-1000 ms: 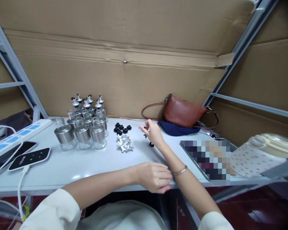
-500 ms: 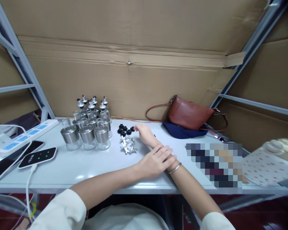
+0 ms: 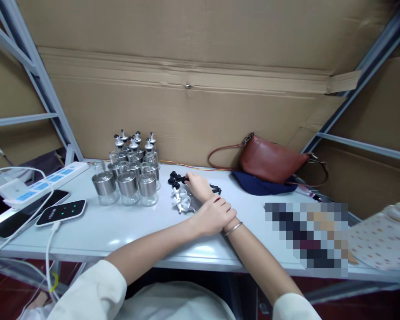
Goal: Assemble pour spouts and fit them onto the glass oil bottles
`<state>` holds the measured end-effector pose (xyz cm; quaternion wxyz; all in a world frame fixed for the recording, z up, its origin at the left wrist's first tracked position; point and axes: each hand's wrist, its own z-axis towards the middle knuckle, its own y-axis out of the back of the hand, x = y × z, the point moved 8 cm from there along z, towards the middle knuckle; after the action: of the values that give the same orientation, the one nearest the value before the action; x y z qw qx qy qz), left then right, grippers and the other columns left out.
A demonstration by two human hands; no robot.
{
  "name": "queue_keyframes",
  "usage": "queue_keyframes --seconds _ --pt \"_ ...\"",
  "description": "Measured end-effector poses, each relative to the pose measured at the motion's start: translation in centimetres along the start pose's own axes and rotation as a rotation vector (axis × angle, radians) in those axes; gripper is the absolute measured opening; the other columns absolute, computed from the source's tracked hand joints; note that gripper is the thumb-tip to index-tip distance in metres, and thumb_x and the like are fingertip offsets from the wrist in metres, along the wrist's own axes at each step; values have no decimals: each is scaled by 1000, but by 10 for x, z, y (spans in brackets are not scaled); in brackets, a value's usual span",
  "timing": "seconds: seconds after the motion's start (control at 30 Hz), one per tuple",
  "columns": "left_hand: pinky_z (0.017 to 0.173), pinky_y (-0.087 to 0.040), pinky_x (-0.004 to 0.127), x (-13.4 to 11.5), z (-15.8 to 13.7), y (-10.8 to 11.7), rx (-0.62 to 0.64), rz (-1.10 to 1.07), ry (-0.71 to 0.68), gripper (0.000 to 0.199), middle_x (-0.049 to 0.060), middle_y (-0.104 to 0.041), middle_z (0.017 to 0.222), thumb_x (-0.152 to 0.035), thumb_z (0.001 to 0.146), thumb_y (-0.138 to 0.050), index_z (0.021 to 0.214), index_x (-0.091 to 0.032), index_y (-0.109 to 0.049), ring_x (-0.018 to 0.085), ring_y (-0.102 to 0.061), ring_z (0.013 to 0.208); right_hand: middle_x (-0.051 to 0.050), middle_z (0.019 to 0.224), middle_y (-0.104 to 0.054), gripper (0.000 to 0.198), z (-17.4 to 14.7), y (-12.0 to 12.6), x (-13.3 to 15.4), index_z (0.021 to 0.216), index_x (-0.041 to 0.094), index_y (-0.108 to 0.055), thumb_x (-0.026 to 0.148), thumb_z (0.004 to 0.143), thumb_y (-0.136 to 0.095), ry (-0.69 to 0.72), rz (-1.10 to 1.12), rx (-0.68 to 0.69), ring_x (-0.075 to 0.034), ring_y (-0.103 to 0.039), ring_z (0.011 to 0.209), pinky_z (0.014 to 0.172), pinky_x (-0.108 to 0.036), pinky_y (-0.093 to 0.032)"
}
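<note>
My right hand [image 3: 199, 186] reaches over the tabletop with its fingers curled in at a black cap [image 3: 186, 179] on the edge of a small group of black caps [image 3: 174, 178]. The grip itself is partly hidden behind the hand. My left hand [image 3: 216, 215] lies across my right wrist, fingers wrapped over it just above a silver bangle [image 3: 234, 228]. Left of the right hand is a small pile of white and clear spout pieces [image 3: 181, 201]. Several black clip-like pieces [image 3: 216, 189] show just right of the right hand.
Glass bottles with steel bands [image 3: 128, 189] stand at left, the rear ones topped with pourer spouts [image 3: 133, 143]. A power strip [image 3: 50, 183], phone [image 3: 30, 213] and charging device [image 3: 62, 213] lie further left. A brown bag [image 3: 273, 160] rests on a navy cap [image 3: 253, 184] at right.
The view has shifted, so the table things appear further right. My right hand has come closer in over the black caps. My left hand's fingers have curled more over the right wrist.
</note>
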<state>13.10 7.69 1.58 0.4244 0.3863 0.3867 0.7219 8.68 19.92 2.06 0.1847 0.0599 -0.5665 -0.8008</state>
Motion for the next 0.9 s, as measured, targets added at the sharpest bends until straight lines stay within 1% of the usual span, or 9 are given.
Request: queue_keyframes --seconds 0.07,0.2,0.27,0.37,0.5,0.63,0.8,0.87,0.9 --pt "81 -42 37 -6 9 1 95 -29 -51 16 10 -65 87 -15 78 -54 92 -11 -58 23 -59 86 -10 107 -63 19 -6 7 0 109 15 -54 20 93 -46 -32 -35 -38 -20 -61 83 61 -27 -37" --pt "61 -45 34 -17 27 -5 389 -126 -110 19 10 -69 81 -22 67 -63 83 -14 -65 24 -63 75 -12 112 -59 22 -17 17 0 111 16 -53 24 96 -41 -44 -99 -83 -20 -61 83 59 -27 -34" --pt "52 -42 32 -18 34 -6 444 -140 -83 17 11 -70 76 -25 64 -64 77 -15 -68 24 -64 67 -12 108 -61 22 -22 19 -2 108 16 -55 27 96 -39 -38 -119 -87 -19 -61 82 58 -27 -32" --pt "51 -42 33 -27 42 -5 384 -161 -113 18 12 -69 72 -27 65 -64 74 -13 -68 25 -64 64 -10 100 -65 24 -32 21 -6 103 17 -57 31 97 -39 -30 -129 -85 -18 -61 79 56 -26 -30" --pt "58 -47 37 -43 36 -12 352 -175 -194 25 11 -70 76 -29 70 -60 88 -13 -67 26 -66 69 -10 85 -69 32 -46 22 -7 95 15 -60 41 95 -41 2 -156 -123 -18 -61 67 52 -27 -23" --pt "67 -48 38 -49 25 -12 207 -107 -192 28 13 -69 82 -28 70 -63 91 -9 -63 26 -66 74 -10 74 -69 39 -57 19 8 82 14 -60 37 96 -33 115 -117 -189 -16 -56 54 49 -28 -17" --pt "63 -44 33 -54 10 -8 33 -45 -267 18 12 -67 85 -21 80 -52 92 -11 -60 23 -64 76 -6 64 -63 41 -63 28 14 76 16 -56 28 97 -23 161 -41 -241 -13 -48 48 50 -27 -22" --pt "68 -44 33 -54 3 -5 -21 -14 -312 21 11 -67 92 -18 85 -45 101 -12 -59 21 -63 79 -4 60 -59 44 -64 35 10 74 17 -53 25 97 -17 163 -4 -270 -13 -46 48 51 -26 -25" --pt "74 -44 33 -53 -1 -3 -47 -2 -336 26 11 -66 100 -17 88 -42 109 -13 -57 20 -62 85 -3 58 -57 45 -64 37 8 73 17 -52 25 97 -15 166 16 -283 -13 -45 48 52 -25 -27"
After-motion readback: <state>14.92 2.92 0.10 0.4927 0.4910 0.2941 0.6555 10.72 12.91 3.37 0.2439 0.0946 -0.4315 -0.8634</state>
